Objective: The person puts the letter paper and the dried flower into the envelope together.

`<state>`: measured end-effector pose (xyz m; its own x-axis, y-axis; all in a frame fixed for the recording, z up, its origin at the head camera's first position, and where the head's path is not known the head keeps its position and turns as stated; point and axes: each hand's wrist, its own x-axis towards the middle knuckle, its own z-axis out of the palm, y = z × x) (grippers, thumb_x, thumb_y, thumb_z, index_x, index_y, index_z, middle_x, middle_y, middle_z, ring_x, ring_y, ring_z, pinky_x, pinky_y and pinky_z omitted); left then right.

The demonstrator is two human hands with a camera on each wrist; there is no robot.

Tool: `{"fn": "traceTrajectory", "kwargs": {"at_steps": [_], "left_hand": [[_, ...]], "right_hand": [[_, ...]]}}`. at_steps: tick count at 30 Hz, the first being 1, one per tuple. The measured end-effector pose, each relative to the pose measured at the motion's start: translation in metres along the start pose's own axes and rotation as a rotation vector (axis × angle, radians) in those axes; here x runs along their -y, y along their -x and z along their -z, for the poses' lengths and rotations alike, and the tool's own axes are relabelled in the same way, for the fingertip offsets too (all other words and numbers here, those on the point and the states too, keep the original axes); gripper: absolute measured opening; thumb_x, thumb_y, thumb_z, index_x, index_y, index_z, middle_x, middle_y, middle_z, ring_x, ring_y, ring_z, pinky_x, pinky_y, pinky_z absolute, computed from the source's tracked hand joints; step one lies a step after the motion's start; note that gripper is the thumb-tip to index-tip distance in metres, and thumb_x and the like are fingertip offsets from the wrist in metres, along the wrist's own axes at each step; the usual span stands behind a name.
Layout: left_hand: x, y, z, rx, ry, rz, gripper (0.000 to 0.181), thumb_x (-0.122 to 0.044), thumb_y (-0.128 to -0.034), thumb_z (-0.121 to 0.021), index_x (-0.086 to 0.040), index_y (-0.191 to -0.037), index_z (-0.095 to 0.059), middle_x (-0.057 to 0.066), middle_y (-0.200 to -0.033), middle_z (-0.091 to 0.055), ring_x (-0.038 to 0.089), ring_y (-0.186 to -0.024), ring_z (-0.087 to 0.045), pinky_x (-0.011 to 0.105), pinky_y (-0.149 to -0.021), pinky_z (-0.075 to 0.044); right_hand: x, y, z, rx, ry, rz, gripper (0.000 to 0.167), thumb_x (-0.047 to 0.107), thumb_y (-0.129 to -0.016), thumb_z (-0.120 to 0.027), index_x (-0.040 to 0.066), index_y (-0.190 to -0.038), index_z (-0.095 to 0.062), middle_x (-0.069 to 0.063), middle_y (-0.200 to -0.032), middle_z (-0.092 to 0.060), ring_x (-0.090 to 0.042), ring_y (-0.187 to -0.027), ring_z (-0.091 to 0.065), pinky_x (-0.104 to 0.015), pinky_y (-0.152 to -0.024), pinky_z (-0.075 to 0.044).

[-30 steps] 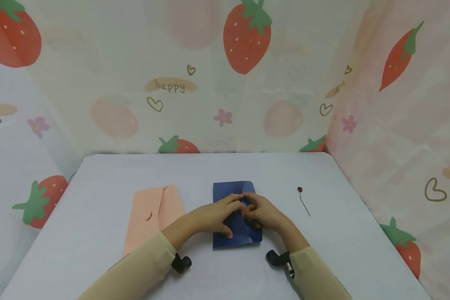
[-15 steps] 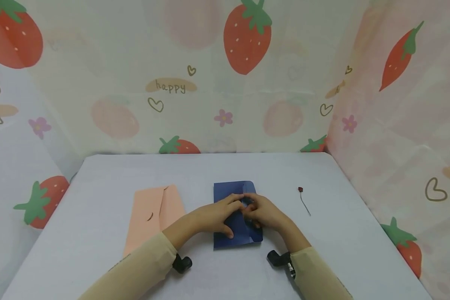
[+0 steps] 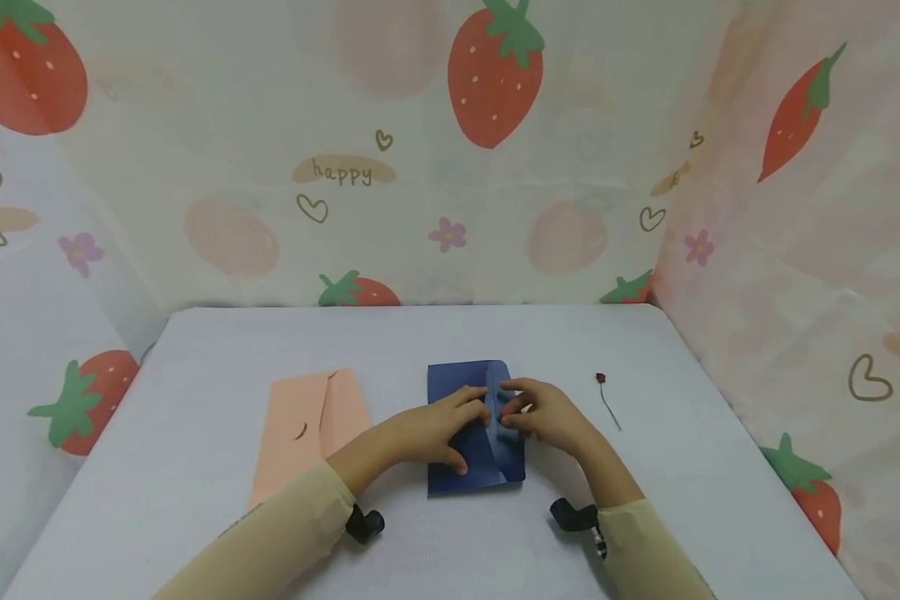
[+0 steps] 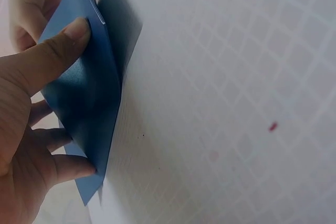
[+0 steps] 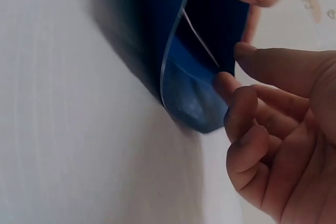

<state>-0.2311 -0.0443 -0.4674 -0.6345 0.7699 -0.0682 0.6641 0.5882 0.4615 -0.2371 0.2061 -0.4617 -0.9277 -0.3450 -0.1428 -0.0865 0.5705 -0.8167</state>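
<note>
A dark blue envelope [image 3: 461, 475] lies on the white table with its pocket bulging a little apart, as the right wrist view shows. My left hand [image 3: 435, 429] rests across its left part, fingers spread, thumb and fingertips pressing the same face in the left wrist view. Beside the envelope's right-hand flap [image 3: 508, 454] is my right hand [image 3: 551, 417], its fingers loosely bent. In the right wrist view the right thumb [image 5: 283, 72] and index fingertip come close to the envelope's edge with a gap between them; whether they touch it I cannot tell.
A peach envelope [image 3: 292, 442] lies left of the blue one, partly under the left forearm. To the right lies a small dark red flower on a thin stem [image 3: 606, 398]. Strawberry-print cloth [image 3: 495, 183] hangs behind and at both sides of the table.
My right hand has drawn back to the right, away from the left fingers and the pocket opening, showing more of the flap. The left hand and the blue envelope stay in place.
</note>
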Motion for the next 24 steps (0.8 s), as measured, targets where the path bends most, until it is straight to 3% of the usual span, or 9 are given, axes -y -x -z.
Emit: {"fn": "traceTrajectory", "kwargs": {"at_steps": [14, 24], "left_hand": [[0.001, -0.001, 0.001, -0.013, 0.002, 0.001, 0.065, -0.035, -0.0822, -0.087, -0.025, -0.134, -0.049, 0.007, -0.17, -0.018, 0.034, -0.157, -0.017, 0.046, -0.12, -0.035], [-0.001, 0.001, 0.0, -0.004, 0.016, 0.004, 0.065, -0.034, -0.0825, -0.087, -0.026, -0.134, -0.048, 0.005, -0.171, -0.016, 0.034, -0.158, -0.015, 0.046, -0.12, -0.036]], "right_hand": [[-0.013, 0.022, 0.033, -0.276, 0.111, 0.104, 0.05, 0.019, -0.094, -0.076, 0.014, -0.141, -0.059, -0.003, -0.109, -0.075, -0.019, -0.076, -0.066, -0.029, -0.063, -0.053], [-0.029, 0.032, 0.051, -0.435, 0.161, 0.1, 0.049, 0.018, -0.093, -0.076, 0.015, -0.139, -0.06, -0.003, -0.111, -0.075, -0.019, -0.084, -0.064, -0.026, -0.066, -0.051]]}}
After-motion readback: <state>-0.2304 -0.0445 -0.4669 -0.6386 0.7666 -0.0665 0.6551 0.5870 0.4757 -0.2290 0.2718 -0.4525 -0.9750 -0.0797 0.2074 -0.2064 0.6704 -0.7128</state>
